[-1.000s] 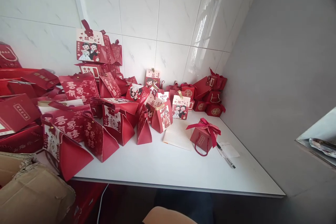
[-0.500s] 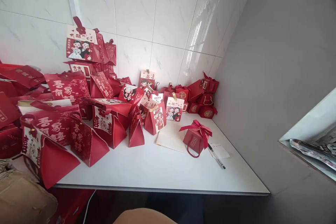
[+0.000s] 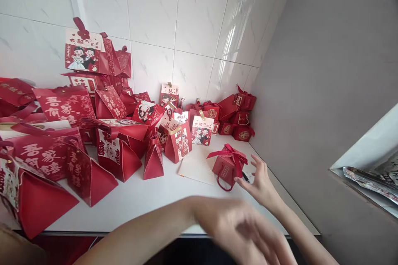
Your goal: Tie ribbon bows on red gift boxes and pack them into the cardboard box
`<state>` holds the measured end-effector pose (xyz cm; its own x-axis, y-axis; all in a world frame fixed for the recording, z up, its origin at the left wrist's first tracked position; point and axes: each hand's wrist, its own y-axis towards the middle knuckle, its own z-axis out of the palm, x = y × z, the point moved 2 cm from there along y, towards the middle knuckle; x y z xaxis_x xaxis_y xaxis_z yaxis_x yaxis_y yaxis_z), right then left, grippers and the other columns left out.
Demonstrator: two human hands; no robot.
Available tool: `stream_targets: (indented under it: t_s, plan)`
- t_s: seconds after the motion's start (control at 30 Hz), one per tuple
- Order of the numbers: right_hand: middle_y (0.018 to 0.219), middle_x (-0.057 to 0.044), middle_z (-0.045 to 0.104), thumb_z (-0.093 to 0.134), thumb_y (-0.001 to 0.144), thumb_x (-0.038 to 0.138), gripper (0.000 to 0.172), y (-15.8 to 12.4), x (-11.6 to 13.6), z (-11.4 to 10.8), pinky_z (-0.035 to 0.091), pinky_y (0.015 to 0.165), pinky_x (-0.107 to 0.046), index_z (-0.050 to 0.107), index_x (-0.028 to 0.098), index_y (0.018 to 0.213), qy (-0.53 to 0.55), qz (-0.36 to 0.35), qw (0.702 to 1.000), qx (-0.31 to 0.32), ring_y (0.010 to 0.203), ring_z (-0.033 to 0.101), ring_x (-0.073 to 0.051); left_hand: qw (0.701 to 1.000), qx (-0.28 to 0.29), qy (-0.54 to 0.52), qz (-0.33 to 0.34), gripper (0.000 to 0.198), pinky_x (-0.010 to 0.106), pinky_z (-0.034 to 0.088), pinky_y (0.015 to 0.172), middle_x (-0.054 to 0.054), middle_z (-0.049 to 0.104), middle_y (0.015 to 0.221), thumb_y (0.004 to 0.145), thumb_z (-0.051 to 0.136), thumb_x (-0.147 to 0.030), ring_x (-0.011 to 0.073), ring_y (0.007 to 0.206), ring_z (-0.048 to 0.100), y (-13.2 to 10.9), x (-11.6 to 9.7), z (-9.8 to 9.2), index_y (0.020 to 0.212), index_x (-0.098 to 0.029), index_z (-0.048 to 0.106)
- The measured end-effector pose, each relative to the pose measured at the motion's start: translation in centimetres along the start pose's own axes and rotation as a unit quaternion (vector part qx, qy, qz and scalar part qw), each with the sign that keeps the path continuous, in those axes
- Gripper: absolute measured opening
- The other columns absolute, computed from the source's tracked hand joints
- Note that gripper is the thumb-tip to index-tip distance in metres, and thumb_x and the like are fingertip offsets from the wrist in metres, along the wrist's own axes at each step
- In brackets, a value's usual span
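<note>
The box (image 3: 223, 165) stands on the white surface (image 3: 133, 205), near the right edge and about midway between the back and front edges, with a red bow (image 3: 231, 155) on top and a cord handle (image 3: 224, 188) looping down its front. The right hand (image 3: 260, 181) is just beside it, on the side towards the right edge, fingers and thumb spread apart; I cannot tell whether the thumb touches the box. A pen (image 3: 245, 177) shows partly between that hand and the box. The left hand (image 3: 238, 225) is over the front edge, nearer the front right corner than the left end, and is blurred, so I cannot tell whether its fingers are together or apart. A lined sheet (image 3: 197, 168) lies just left of the box, with a picture bag (image 3: 202, 132) upright behind it. Red boxes (image 3: 243, 116) are stacked in the back right corner, against the grey wall (image 3: 311, 83). Red bags (image 3: 93, 182) crowd the left part, from the back edge to the front edge
</note>
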<state>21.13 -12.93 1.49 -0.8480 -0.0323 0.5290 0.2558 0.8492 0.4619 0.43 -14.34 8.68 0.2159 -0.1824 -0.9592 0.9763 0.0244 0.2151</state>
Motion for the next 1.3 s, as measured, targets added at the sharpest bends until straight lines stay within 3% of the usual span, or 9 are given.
stream_targets:
  t_s: [0.03,0.07,0.17,0.23,0.43,0.6,0.83,1.1,1.3]
  plan:
    - [0.135,-0.024,0.028,0.061,0.069,0.062,0.093,0.6,-0.5,0.8,0.047,0.090,-0.055,0.015,0.017,0.136,0.030,0.044,0.998,0.021,0.122,0.041,-0.037,0.999,0.039,-0.006,-0.016,0.046,0.039,0.054,0.073,0.006,0.064,0.078,0.060,0.070,-0.058,0.0245,0.075,0.066,0.5,-0.2,-1.9,0.081,-0.018,0.065]
    - [0.135,-0.024,0.028,0.063,0.066,0.062,0.100,1.2,-0.8,1.5,0.044,0.093,-0.057,0.011,0.016,0.137,0.056,0.076,0.995,0.036,0.125,0.038,-0.038,1.000,-0.001,-0.011,-0.001,0.041,0.041,0.052,0.076,0.006,0.063,0.077,0.061,0.071,-0.054,0.0236,0.074,0.065,1.0,-0.4,-4.2,0.080,-0.018,0.063]
    - [0.138,-0.021,0.029,0.065,0.063,0.062,0.103,2.3,-1.1,2.5,0.036,0.101,-0.058,0.007,0.020,0.138,0.129,0.109,0.984,0.054,0.130,0.033,-0.037,0.942,-0.324,0.011,0.083,0.026,0.042,0.049,0.070,0.005,0.057,0.067,0.068,0.058,-0.045,0.0218,0.064,0.061,1.4,-0.1,-11.5,0.069,-0.019,0.054]
    - [0.139,-0.018,0.031,0.063,0.065,0.063,0.101,2.7,-1.1,2.8,0.038,0.100,-0.057,0.007,0.022,0.137,0.164,0.116,0.978,0.062,0.130,0.033,-0.035,0.892,-0.437,0.032,0.109,0.021,0.042,0.047,0.074,0.005,0.058,0.074,0.072,0.048,-0.042,0.0229,0.073,0.061,0.9,1.1,-14.9,0.071,-0.021,0.049]
    - [0.139,-0.018,0.031,0.068,0.063,0.059,0.104,4.9,-0.2,3.6,0.039,0.099,-0.057,0.008,0.023,0.140,0.163,0.040,0.986,0.023,0.128,0.036,-0.035,0.811,-0.570,0.079,0.106,0.021,0.042,0.049,0.073,0.007,0.060,0.085,0.069,0.052,-0.040,0.0261,0.083,0.061,-0.9,5.0,-19.0,0.077,-0.021,0.050]
    - [0.143,-0.014,0.028,0.070,0.065,0.031,0.099,8.2,3.7,4.6,0.032,0.105,-0.056,0.008,0.026,0.142,0.194,-0.124,0.971,0.071,0.132,0.031,-0.032,0.769,-0.605,0.158,0.134,0.040,0.042,0.042,0.097,0.009,0.057,0.119,0.076,0.053,-0.042,0.0259,0.115,0.052,-2.1,4.5,-18.6,0.110,-0.020,0.051]
    - [0.148,-0.010,0.024,0.061,0.057,0.010,0.098,8.8,5.2,7.6,0.025,0.111,-0.051,0.017,0.026,0.143,0.244,-0.160,0.945,0.145,0.135,0.027,-0.030,0.798,-0.562,0.186,0.117,0.052,0.040,0.032,0.109,0.008,0.046,0.138,0.083,0.051,-0.044,0.0257,0.130,0.038,-2.6,3.9,-18.5,0.129,-0.022,0.042]
    - [0.153,-0.006,0.010,0.066,0.069,0.021,0.098,7.1,3.3,8.3,0.020,0.114,-0.048,0.006,0.030,0.145,0.305,-0.139,0.926,0.176,0.140,0.017,-0.027,0.819,-0.517,0.234,0.085,0.067,0.038,0.025,0.113,0.005,0.040,0.143,0.077,0.062,-0.037,0.0245,0.135,0.031,-2.3,5.1,-19.1,0.136,-0.026,0.034]
    - [0.150,-0.003,0.024,0.051,0.087,0.045,0.062,7.3,3.6,7.6,0.028,0.111,-0.046,0.022,0.034,0.140,0.439,-0.092,0.872,0.199,0.138,0.023,-0.022,0.828,-0.496,0.250,0.076,0.071,0.038,0.022,0.114,0.006,0.035,0.145,0.078,0.060,-0.039,0.0249,0.136,0.028,-2.6,5.2,-19.1,0.138,-0.023,0.028]
